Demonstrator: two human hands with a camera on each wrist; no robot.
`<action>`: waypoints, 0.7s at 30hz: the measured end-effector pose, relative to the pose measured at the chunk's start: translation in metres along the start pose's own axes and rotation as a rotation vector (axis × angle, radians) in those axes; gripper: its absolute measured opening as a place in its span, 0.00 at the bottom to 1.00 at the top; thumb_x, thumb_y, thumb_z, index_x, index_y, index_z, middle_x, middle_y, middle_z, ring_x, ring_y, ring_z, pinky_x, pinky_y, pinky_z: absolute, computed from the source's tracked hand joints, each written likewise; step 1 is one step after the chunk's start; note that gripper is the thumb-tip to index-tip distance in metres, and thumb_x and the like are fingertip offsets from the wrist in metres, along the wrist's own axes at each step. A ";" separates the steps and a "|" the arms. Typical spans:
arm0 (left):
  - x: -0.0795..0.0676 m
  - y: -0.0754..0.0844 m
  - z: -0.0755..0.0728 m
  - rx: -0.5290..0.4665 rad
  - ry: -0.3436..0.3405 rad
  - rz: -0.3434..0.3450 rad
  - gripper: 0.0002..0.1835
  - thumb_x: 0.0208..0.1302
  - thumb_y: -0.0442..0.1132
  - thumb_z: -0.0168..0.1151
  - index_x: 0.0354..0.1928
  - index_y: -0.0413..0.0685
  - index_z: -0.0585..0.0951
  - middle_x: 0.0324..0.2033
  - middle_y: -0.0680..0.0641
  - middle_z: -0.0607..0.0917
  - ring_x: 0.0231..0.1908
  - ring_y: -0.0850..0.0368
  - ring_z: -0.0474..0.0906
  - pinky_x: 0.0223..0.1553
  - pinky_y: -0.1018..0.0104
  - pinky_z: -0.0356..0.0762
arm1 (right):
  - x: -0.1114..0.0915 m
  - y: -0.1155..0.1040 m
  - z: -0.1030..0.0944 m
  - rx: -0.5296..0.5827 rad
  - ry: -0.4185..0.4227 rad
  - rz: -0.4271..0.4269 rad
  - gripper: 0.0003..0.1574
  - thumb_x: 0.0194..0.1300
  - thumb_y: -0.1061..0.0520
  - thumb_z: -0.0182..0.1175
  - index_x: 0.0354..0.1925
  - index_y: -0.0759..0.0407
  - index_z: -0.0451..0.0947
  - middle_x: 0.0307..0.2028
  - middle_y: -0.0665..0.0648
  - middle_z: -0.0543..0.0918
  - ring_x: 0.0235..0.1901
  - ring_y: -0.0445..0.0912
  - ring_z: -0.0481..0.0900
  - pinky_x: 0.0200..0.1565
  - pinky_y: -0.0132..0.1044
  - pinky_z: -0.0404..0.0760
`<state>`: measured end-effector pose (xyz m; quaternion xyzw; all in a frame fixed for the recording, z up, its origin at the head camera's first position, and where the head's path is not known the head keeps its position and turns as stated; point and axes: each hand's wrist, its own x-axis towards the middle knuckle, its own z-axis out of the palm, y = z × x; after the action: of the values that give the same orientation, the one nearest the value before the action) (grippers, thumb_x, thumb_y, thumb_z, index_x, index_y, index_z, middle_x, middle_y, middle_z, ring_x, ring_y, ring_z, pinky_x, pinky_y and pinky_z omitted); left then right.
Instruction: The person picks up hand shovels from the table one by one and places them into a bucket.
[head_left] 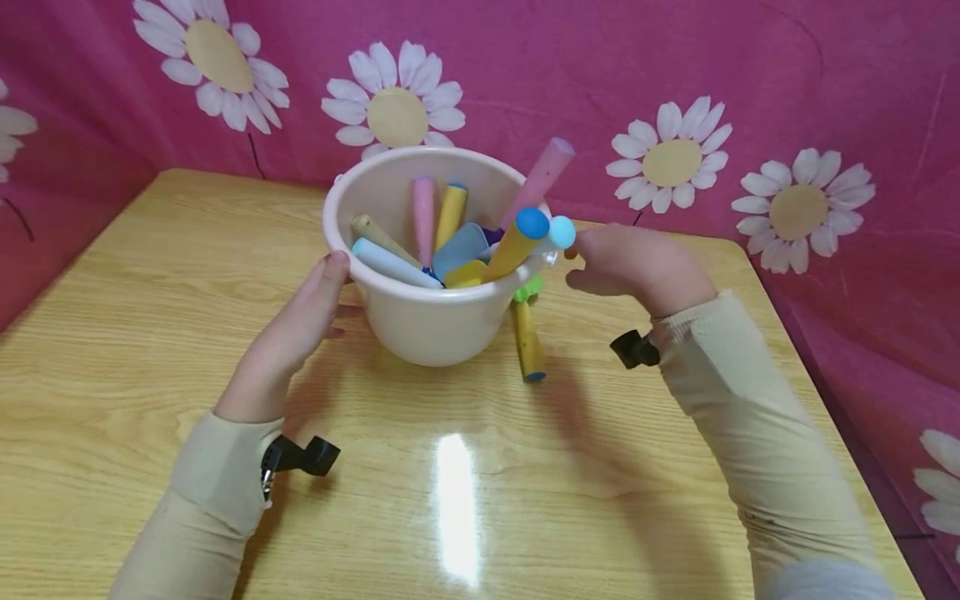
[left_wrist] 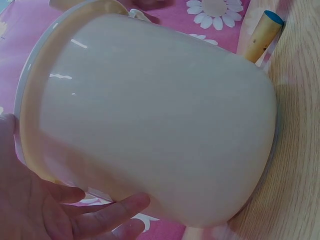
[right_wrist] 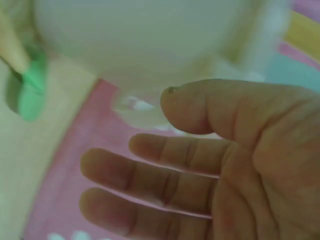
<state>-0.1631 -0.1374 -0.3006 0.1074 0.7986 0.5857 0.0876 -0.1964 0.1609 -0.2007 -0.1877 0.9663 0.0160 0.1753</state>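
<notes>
A white plastic bucket stands on the table, holding several toy tools with thick handles. Among these are a pink handle, a yellow handle with a blue end and a pale blue handle. My left hand touches the bucket's left side, thumb at the rim and fingers loosely extended along the wall. Beside the right rim is my right hand, its fingers fairly straight in the right wrist view and nothing in its grasp. Whether it touches the bucket I cannot tell.
A toy tool with a yellow handle and a green head lies on the wooden table, right of the bucket. Pink cloth with white flowers hangs behind the table and along its sides.
</notes>
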 end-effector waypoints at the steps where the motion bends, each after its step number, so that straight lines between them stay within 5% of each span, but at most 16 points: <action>1: 0.000 0.000 0.000 -0.002 0.000 0.001 0.41 0.62 0.67 0.21 0.68 0.45 0.43 0.62 0.33 0.56 0.53 0.29 0.64 0.44 0.31 0.59 | 0.003 0.001 0.005 0.002 -0.013 0.011 0.21 0.59 0.58 0.54 0.50 0.65 0.71 0.50 0.64 0.74 0.47 0.55 0.73 0.48 0.51 0.68; 5: 0.000 -0.001 0.001 -0.011 0.000 0.000 0.42 0.61 0.68 0.22 0.68 0.45 0.43 0.62 0.34 0.56 0.52 0.29 0.64 0.44 0.30 0.59 | 0.016 0.006 0.026 0.002 -0.102 0.071 0.23 0.59 0.53 0.54 0.51 0.64 0.71 0.50 0.63 0.74 0.46 0.55 0.73 0.47 0.52 0.68; 9: -0.001 -0.003 0.003 -0.010 -0.002 -0.005 0.43 0.61 0.68 0.22 0.69 0.45 0.43 0.62 0.34 0.56 0.53 0.29 0.64 0.44 0.31 0.59 | 0.030 0.010 0.048 0.025 -0.178 0.114 0.21 0.59 0.50 0.55 0.43 0.65 0.72 0.38 0.60 0.77 0.38 0.51 0.73 0.41 0.47 0.71; 15: -0.002 -0.003 0.006 0.008 0.001 0.005 0.40 0.62 0.66 0.21 0.69 0.46 0.43 0.62 0.34 0.56 0.52 0.29 0.64 0.43 0.31 0.61 | 0.047 0.009 0.082 0.107 -0.127 0.194 0.15 0.57 0.50 0.57 0.24 0.61 0.71 0.21 0.54 0.73 0.23 0.46 0.70 0.28 0.39 0.71; 21: -0.002 -0.003 0.005 0.007 0.001 0.005 0.40 0.63 0.66 0.21 0.69 0.47 0.44 0.62 0.34 0.57 0.52 0.29 0.65 0.44 0.32 0.61 | 0.062 0.004 0.104 0.266 -0.158 0.275 0.14 0.58 0.50 0.55 0.30 0.61 0.71 0.23 0.55 0.72 0.22 0.46 0.69 0.24 0.35 0.69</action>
<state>-0.1600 -0.1341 -0.3055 0.1093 0.8004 0.5832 0.0852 -0.2171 0.1524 -0.3201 -0.0275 0.9597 -0.0734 0.2699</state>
